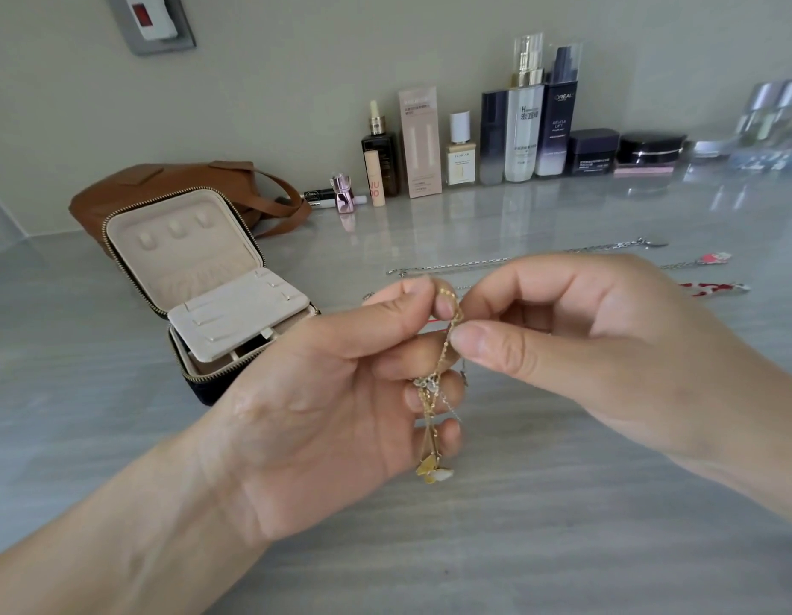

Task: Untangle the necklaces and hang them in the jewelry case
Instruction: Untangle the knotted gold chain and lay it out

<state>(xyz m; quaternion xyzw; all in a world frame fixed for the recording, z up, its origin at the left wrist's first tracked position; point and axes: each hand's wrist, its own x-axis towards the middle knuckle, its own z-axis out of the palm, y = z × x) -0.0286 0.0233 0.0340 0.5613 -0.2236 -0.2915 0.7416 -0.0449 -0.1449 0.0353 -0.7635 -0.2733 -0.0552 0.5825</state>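
Head view. Both hands are raised above the grey tabletop (563,548) and hold a tangle of gold necklaces (429,386). The left hand (341,392) pinches the chains near their top between thumb and forefinger, with its lower fingers curled behind them. The right hand (585,339) pinches the same strands just beside it. The pendants (434,472) hang below the left fingers. The jewelry case (199,259) stands open at left — lid upright, beige tray showing — in front of a brown bag (163,179). A silver necklace (496,261) lies stretched out on the tabletop beyond the hands. Cosmetic bottles (523,126) line the wall.
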